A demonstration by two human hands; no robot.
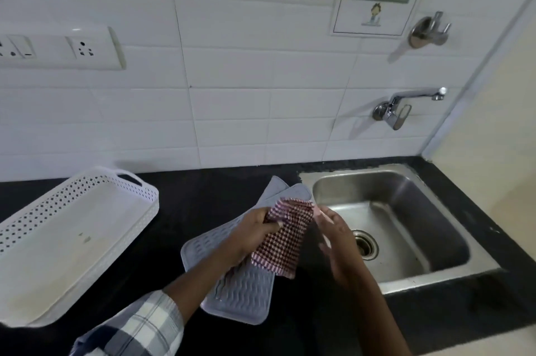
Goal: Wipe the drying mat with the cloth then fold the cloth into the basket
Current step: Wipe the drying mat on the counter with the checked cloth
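A red-and-white checked cloth (285, 236) hangs above the grey ribbed drying mat (240, 294), which lies at an angle on the black counter beside the sink. My left hand (252, 235) grips the cloth's upper left corner. My right hand (333, 239) is at the cloth's upper right edge with fingers spread; its fingertips touch the corner, but the grip is unclear. A white perforated basket (72, 242) stands on the counter to the left, holding nothing.
A steel sink (406, 228) with a drain sits to the right of the mat. A wall tap (406, 106) juts out above it. A socket strip (58, 48) is on the tiled wall at left. Black counter (179, 202) shows between basket and mat.
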